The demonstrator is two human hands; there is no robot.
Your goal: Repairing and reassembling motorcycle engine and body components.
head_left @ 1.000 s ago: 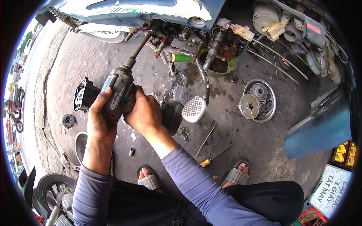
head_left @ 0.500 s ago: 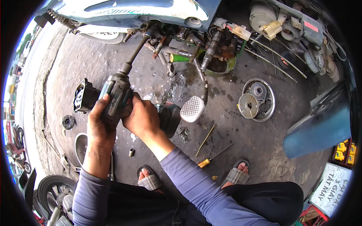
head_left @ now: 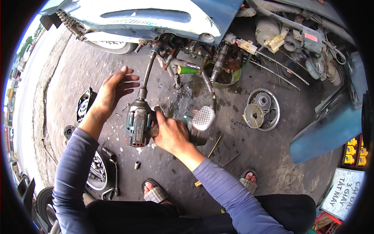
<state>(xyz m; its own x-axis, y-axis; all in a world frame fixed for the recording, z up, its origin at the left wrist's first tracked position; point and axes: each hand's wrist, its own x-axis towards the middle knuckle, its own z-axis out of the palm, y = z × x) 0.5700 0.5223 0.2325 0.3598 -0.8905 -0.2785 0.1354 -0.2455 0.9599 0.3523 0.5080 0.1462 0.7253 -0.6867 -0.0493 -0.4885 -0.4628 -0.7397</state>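
Observation:
My right hand [head_left: 173,134] is wrapped round the handle of a dark teal-and-black cordless impact wrench [head_left: 137,124]. A long extension bar [head_left: 147,76] runs from its nose up to the underside of a motorbike [head_left: 171,48], where the far end meets the mechanism; the exact contact is hard to see. Off the tool, my left hand [head_left: 111,93] hovers just left of the bar, fingers spread and holding nothing. The wrench's battery end lies beside a checkered metal foot pedal [head_left: 203,118].
A metal bowl [head_left: 277,117] with gears and a chain sits to the right. At lower left, a tray [head_left: 102,186] holds sockets and tools. A black cover [head_left: 86,103], a loose socket [head_left: 137,165] and a yellow-handled screwdriver [head_left: 198,183] lie on the floor. A blue panel [head_left: 327,134] stands right.
My left hand has let go of the wrench body and risen beside the extension bar, its fingers opening. The wrench has shifted down and right in view, held by my right hand.

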